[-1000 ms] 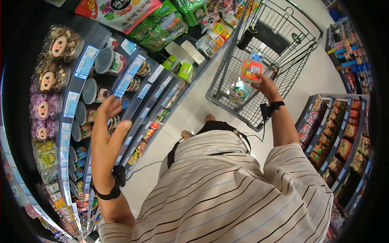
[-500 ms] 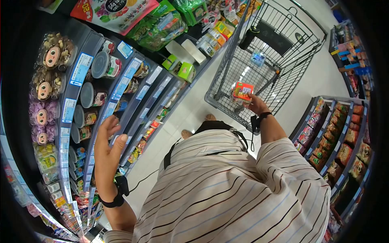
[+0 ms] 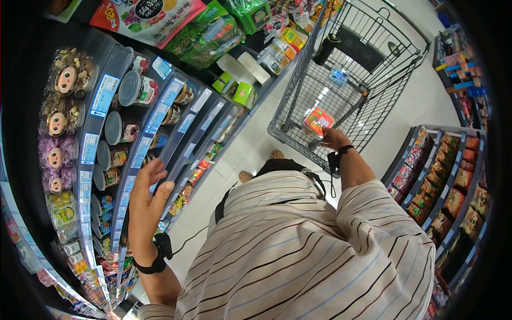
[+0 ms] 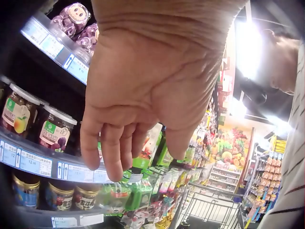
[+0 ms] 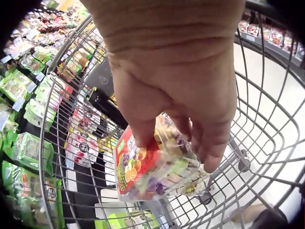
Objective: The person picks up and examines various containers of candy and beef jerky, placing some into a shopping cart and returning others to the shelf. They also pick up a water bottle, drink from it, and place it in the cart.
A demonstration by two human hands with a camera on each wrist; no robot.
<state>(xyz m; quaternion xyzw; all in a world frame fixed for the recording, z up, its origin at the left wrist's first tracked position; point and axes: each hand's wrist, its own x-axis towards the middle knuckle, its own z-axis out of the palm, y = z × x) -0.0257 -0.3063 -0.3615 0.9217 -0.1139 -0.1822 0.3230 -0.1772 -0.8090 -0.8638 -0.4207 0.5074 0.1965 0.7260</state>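
In the right wrist view, my right hand (image 5: 176, 95) holds a clear plastic pack (image 5: 159, 179) of small wrapped sweets or jellies, with a red label showing fruit. Thumb and fingers are on either side of its top. From the head view, this right hand (image 3: 336, 140) and the red-labelled pack (image 3: 319, 120) are low in the near end of the shopping cart (image 3: 298, 140). My left hand (image 3: 145, 205) hangs beside the shelves, fingers loosely bent and thumb apart, holding nothing. Behind the left hand (image 4: 147, 81) stand lidded fruit jars (image 4: 55, 130).
A small blue pack (image 3: 338, 77) lies farther inside the cart, near a black cylindrical item (image 3: 326, 50) at its side. Shelves with price labels (image 3: 106, 95) run along the left. Another rack of packets (image 3: 440, 181) stands at the right.
My right hand has lowered the red-labelled pack toward the cart's near end, and the pack has turned slightly. The left hand has shifted slightly down and right, holding nothing throughout.
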